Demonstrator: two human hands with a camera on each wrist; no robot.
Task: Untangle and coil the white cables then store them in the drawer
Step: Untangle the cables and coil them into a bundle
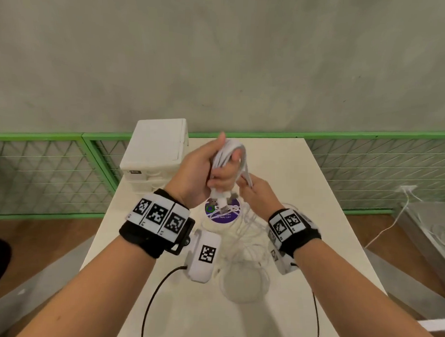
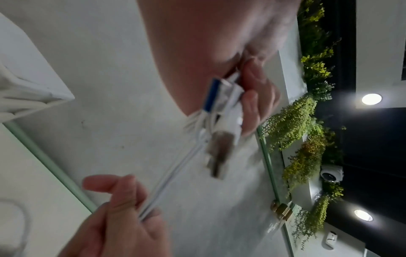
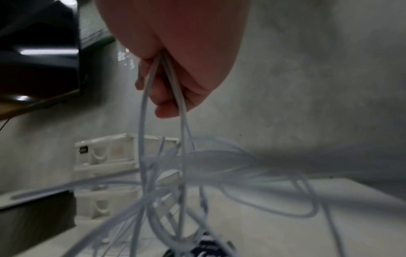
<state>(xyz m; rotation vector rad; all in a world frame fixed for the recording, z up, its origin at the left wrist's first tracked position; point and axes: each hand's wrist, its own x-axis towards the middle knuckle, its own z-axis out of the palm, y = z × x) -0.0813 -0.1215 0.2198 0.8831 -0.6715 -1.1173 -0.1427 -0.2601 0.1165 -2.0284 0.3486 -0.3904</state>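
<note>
**Coil in hand, tangle still below**

Our left hand closes its grip round a coiled bundle of white cables, plugs hanging below the fist. Our right hand pinches loose strands running to the tangle on the surface. These cables look light, limp and slick; we judge it best to hold near the plugs. Behind stands the white drawer unit, against a grey wall and green mesh fencing.
</note>
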